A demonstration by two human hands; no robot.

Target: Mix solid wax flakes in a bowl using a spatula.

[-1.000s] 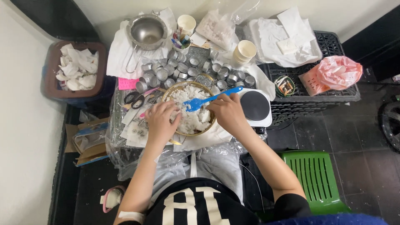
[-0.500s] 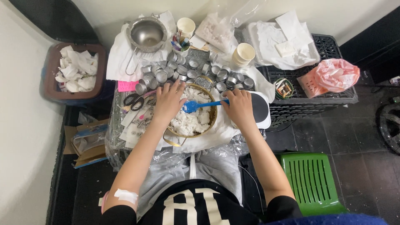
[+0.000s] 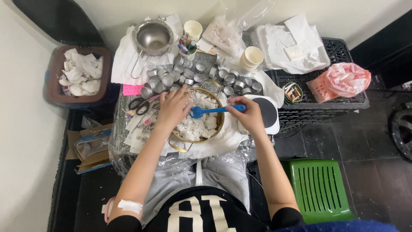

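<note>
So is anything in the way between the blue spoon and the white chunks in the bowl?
Nothing visible: the blue plastic spoon, held by the right hand, already rests on the white chunks in the gold metal bowl.

Left hand (image 3: pixel 174 107) covers the near-left rim of the brass bowl (image 3: pixel 216 129) and some white chunks (image 3: pixel 198 124) under its palm. Right hand (image 3: pixel 249 115) hides the blue spoon (image 3: pixel 214 110) handle end and part of the white scale (image 3: pixel 270 114) behind it. Pen cup (image 3: pixel 187 46) contents beyond the hands too small to tell. Dark wheel-like shape (image 3: pixel 401 131) far right of the right hand cut off by the edge.
</note>
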